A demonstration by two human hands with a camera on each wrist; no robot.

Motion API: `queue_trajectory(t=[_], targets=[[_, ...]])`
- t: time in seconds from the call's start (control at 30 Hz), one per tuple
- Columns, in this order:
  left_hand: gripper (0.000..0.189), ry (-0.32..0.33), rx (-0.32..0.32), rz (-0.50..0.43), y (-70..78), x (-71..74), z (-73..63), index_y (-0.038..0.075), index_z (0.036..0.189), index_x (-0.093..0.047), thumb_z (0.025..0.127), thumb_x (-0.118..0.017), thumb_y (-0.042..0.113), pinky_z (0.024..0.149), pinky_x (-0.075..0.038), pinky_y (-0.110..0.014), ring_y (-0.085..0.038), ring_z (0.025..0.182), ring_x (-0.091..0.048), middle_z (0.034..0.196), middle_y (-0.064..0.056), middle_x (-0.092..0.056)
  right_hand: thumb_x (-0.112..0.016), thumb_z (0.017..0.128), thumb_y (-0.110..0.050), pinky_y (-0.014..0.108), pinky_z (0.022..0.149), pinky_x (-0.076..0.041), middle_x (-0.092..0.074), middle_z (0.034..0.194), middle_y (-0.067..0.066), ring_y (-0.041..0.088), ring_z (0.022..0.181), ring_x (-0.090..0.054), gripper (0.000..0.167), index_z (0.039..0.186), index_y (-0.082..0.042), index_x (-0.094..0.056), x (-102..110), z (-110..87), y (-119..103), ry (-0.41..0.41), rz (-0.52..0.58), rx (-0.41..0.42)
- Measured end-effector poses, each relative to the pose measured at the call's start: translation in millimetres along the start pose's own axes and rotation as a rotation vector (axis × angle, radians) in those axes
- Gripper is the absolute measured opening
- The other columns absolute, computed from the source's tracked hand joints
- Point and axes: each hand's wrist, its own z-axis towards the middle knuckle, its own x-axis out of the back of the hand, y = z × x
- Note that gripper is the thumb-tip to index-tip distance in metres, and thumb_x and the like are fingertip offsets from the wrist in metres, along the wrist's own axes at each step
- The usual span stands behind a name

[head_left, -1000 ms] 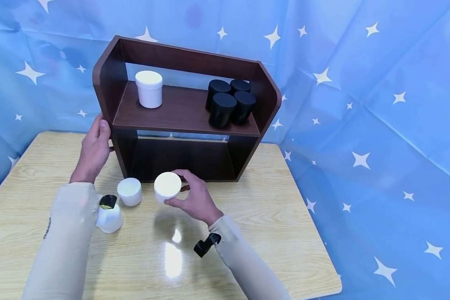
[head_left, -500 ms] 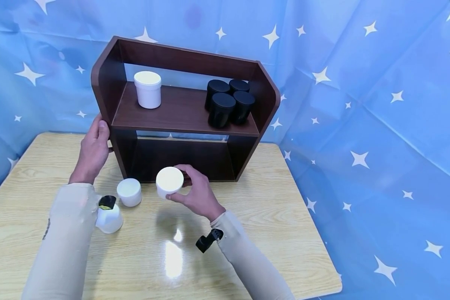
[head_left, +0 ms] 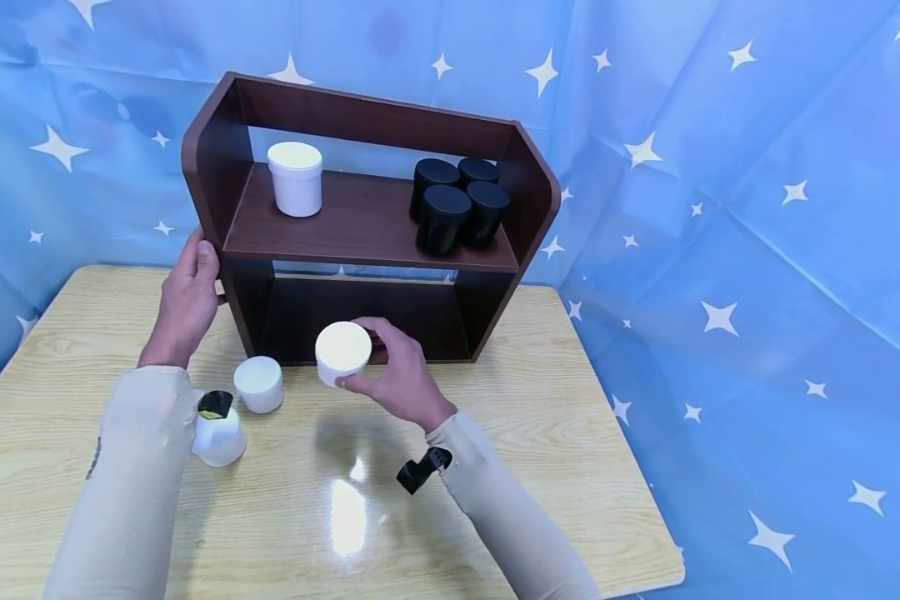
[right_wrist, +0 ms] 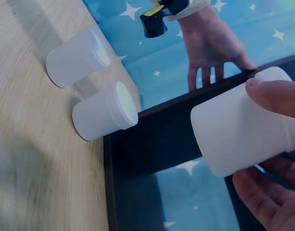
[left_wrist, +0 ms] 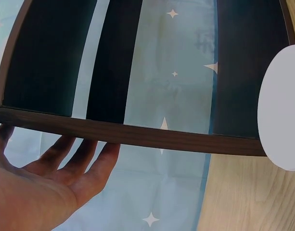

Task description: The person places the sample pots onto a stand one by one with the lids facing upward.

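Note:
My right hand (head_left: 407, 375) holds a white lidded jar (head_left: 342, 354) upright, thumb on the near side and fingers on the far side. The jar is above the table, in front of the shelf's lower compartment. My left hand (head_left: 183, 300) rests against the outer left side of the dark brown shelf (head_left: 371, 265); in the left wrist view its fingers (left_wrist: 101, 171) reach fairly straight to the side panel. Two more white jars stand on the table near the left forearm: one jar (head_left: 259, 385) by the shelf's front corner, another jar (head_left: 220, 439) nearer me, partly covered by the wrist camera.
On the upper shelf board a white jar (head_left: 297, 182) stands at the left, and several black jars (head_left: 444, 221) are grouped at the right. The wooden table (head_left: 555, 467) ends at a rounded right corner. Blue star-patterned cloth (head_left: 720, 250) hangs behind and to the right.
My right hand has moved the white jar slightly away from me and to the right, towards the shelf's lower compartment. The left hand has stayed at the shelf's side.

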Motion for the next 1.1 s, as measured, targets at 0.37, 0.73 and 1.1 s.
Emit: queue_trajectory(t=[0.37, 0.73, 1.1], targets=[[0.05, 0.011, -0.019, 0.0, -0.6, -1.0, -1.0, 0.056, 0.154, -0.009, 0.105, -0.014, 0.058, 0.113, -0.033, -0.072, -0.041, 0.153, -0.026, 0.17, -0.006, -0.02, -0.088, 0.076, -0.013, 0.034, 0.089, -0.061, -0.065, 0.127, 0.007, 0.02, 0.112, -0.064, 0.069, 0.135, -0.013, -0.054, 8.6, 4.3, -5.7, 0.032, 0.018, 0.028], [0.05, 0.008, -0.009, -0.005, -1.1, -0.5, 0.9, 0.057, 0.154, -0.008, 0.104, -0.014, 0.059, 0.114, -0.033, -0.071, -0.039, 0.154, -0.024, 0.17, -0.004, -0.018, -0.088, 0.076, -0.014, 0.031, 0.087, -0.061, -0.065, 0.127, 0.006, 0.019, 0.111, -0.064, 0.069, 0.135, -0.013, -0.054, 13.0, 9.4, -9.7, 0.045, 0.008, 0.056], [0.049, 0.003, -0.017, -0.001, -1.8, -0.2, 0.7, 0.058, 0.154, -0.009, 0.105, -0.014, 0.059, 0.114, -0.032, -0.072, -0.039, 0.154, -0.023, 0.17, -0.004, -0.018, -0.088, 0.077, -0.015, 0.02, 0.086, -0.058, -0.065, 0.126, 0.005, 0.017, 0.11, -0.064, 0.067, 0.134, -0.012, -0.053, 21.5, 19.3, -14.4, 0.059, -0.011, 0.09]])
